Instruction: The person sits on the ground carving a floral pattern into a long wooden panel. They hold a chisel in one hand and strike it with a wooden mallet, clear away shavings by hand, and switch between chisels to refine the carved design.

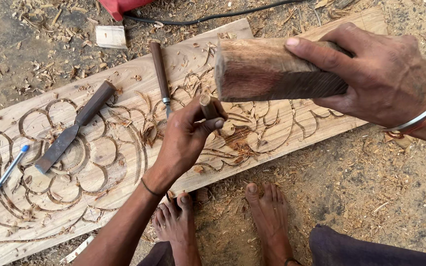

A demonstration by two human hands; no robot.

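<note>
My left hand [186, 135] grips a wooden-handled chisel [209, 106], its tip set into the carved wooden plank [272, 133] near a floral scroll. My right hand [380, 74] holds a thick wooden block mallet [267, 69] raised just above and to the right of the chisel's top end. The chisel's blade is hidden behind my left hand. A metal bangle sits on my right wrist.
A wide flat chisel [72, 128] and a slim chisel [161, 74] lie on the plank, with a blue pen [8, 170] at its left. Wood shavings cover the ground. My bare feet [223, 216] rest below the plank. A small wood offcut [111, 36] and a black cable [208, 18] lie beyond.
</note>
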